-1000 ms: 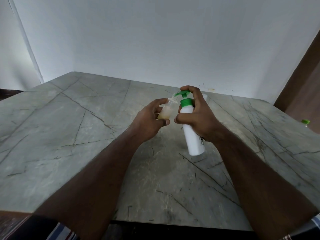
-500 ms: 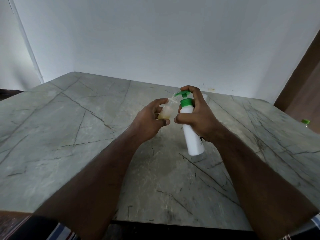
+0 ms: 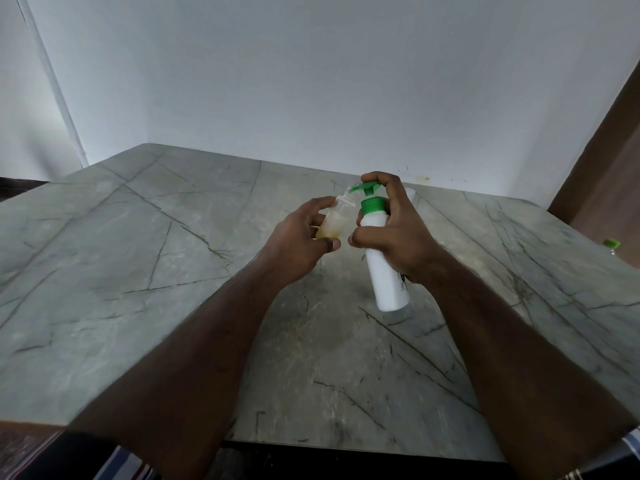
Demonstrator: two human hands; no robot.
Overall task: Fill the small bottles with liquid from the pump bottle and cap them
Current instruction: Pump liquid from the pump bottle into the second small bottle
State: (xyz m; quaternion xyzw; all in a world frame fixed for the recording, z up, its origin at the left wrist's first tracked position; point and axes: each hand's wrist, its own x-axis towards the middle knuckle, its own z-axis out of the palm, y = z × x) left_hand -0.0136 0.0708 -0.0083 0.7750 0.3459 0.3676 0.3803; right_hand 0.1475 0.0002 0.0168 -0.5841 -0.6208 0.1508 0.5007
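Observation:
My right hand point(image 3: 391, 233) grips the white pump bottle point(image 3: 382, 265) with its green pump head point(image 3: 369, 188), held tilted above the table with a finger lying on top of the pump. The green spout points into the open mouth of a small clear bottle point(image 3: 334, 223), which my left hand point(image 3: 298, 240) holds tilted between thumb and fingers. Yellowish liquid fills the lower part of the small bottle. Its cap is not in view.
A grey marble table point(image 3: 156, 271) spreads under both hands, white walls behind it. A white object point(image 3: 410, 195) pokes out behind my right hand. A small green-capped thing point(image 3: 611, 244) sits past the table's right edge, by a brown door.
The green pump head has risen slightly above its collar. Both hands and bottles stay in the same place.

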